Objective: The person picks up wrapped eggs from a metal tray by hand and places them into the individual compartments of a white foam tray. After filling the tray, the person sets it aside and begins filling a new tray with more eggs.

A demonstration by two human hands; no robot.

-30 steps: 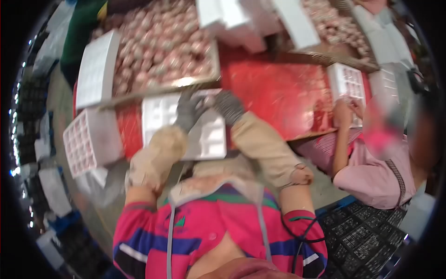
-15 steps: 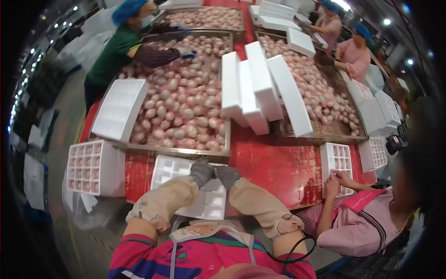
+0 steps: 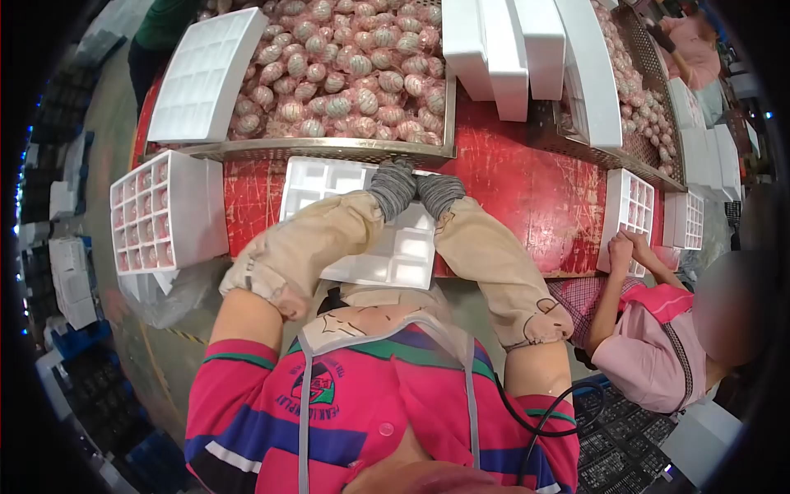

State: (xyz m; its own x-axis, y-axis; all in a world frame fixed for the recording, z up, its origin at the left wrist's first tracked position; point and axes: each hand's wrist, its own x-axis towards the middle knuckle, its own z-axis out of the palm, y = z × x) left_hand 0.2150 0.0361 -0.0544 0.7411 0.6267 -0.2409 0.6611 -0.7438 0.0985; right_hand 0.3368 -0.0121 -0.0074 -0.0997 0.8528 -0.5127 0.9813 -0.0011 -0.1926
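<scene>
A white foam egg tray (image 3: 395, 262) with square compartments lies in front of me, reaching over the near edge of the red table. Above its far part, my left hand (image 3: 392, 186) and my right hand (image 3: 439, 194), both in grey knit gloves, are close together. Their fingers are curled inward, and whatever is between them is hidden. My forearms and sleeves cover parts of the tray; the compartments that show look bare. Just beyond my hands is a metal-rimmed bin of film-wrapped, egg-shaped items (image 3: 337, 105).
A white foam lid or tray (image 3: 206, 74) leans on the bin's left corner. Below it stands a filled foam box (image 3: 169, 216). Foam boxes (image 3: 527, 62) stand upright at centre right. A co-worker's hands (image 3: 629, 247) are over another tray at right.
My view has tilted down, so the bins and people beyond sit higher or leave the frame. My hands stay together over the tray, with little visible change.
</scene>
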